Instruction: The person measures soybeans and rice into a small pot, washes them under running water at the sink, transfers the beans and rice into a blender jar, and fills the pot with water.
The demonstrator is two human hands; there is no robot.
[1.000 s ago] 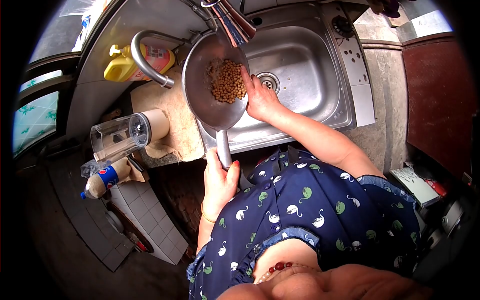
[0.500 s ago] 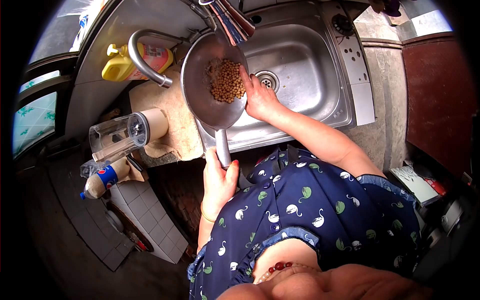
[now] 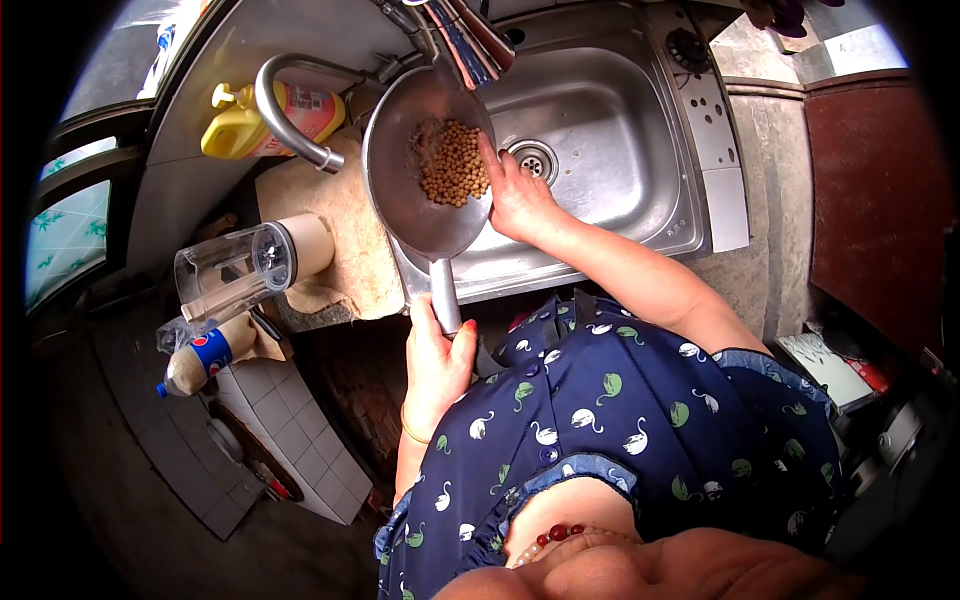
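Observation:
A metal wok [image 3: 400, 180] tilts over the left side of the sink, with a heap of soaked-looking tan beans [image 3: 455, 170] gathered toward its right wall. My left hand [image 3: 437, 365] is closed around the lower end of the wok's handle [image 3: 443, 290], close to my body. On the right rim, my right hand [image 3: 520, 203] grips the edge, one digit lying along the inside beside the beans. Its other fingers are partly hidden beyond the rim. The sink's drain [image 3: 533, 163] lies just beyond that hand.
The steel sink [image 3: 620, 130] extends to the right. A curved faucet [image 3: 285, 115] and a yellow pump bottle [image 3: 235, 130] stand at left. A clear blender jar [image 3: 230, 268] lies near a tan cloth [image 3: 350, 250]. Below it is a Pepsi-labelled bottle [image 3: 205, 360].
The view has shifted very slightly. Both hands, the wok and the beans stay in practically the same position.

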